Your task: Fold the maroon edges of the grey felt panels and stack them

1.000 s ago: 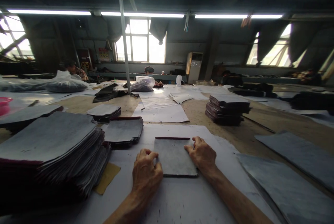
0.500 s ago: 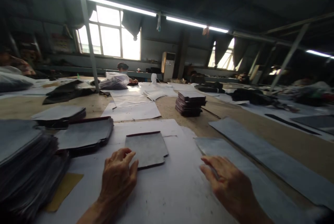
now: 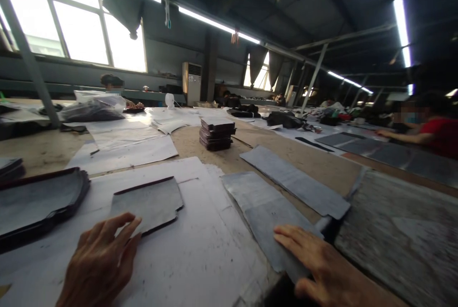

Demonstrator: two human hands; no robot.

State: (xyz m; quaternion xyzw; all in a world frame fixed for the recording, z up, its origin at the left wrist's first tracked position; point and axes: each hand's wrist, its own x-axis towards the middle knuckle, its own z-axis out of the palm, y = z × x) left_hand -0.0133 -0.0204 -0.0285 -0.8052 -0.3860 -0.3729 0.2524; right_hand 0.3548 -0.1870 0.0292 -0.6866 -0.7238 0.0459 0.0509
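Note:
My left hand [image 3: 98, 261] lies flat with fingers apart on the white paper [image 3: 200, 254], its fingertips at the near edge of a small grey cut piece [image 3: 148, 204] with a dark red edge. My right hand [image 3: 322, 269] rests with fingers stretched out on the near end of a long grey strip [image 3: 263, 214] to the right. It holds nothing.
A stack of grey pieces [image 3: 36, 202] sits at the left. Another long strip [image 3: 293, 180] and a wide grey sheet [image 3: 404, 230] lie to the right. A dark stack [image 3: 216, 133] stands mid-table. A person in red [image 3: 434, 130] works at far right, another [image 3: 112, 85] far back.
The view has swung to the right. My right hand left the small grey piece and moved right onto the long strip. My left hand opened and stays by the small piece.

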